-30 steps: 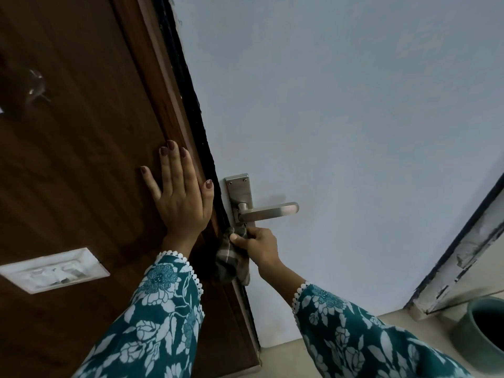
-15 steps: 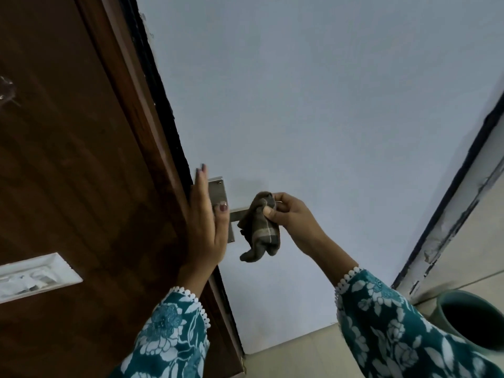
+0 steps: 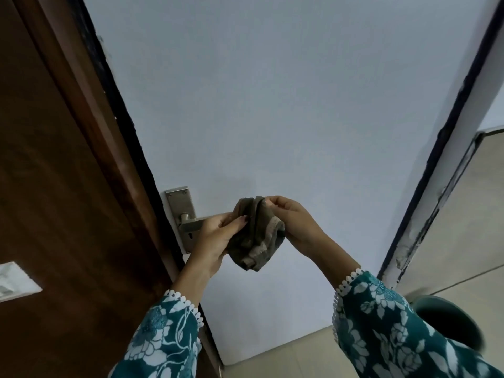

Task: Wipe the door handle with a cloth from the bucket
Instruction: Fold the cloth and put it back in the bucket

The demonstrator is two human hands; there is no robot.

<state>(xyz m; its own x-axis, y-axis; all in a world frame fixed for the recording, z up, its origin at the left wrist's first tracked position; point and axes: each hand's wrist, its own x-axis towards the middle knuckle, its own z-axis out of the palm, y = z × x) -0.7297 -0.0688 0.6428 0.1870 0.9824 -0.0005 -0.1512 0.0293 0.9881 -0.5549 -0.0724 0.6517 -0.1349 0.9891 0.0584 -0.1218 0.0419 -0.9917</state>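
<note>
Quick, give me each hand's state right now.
Left hand: closed on the cloth, in front of the door handle.
Right hand: pinching the same cloth's top edge.

No writing, label, brand, number or sign can be read on anything in view. The brushed-metal rectangular handle plate (image 3: 182, 214) just left of the left hand (image 3: 218, 237) is blank, showing only screws and a keyhole. The white rectangular switch plate (image 3: 15, 282) well to the left of that hand, on the dark brown wooden panel (image 3: 54, 186), bears no legible marking.
</note>
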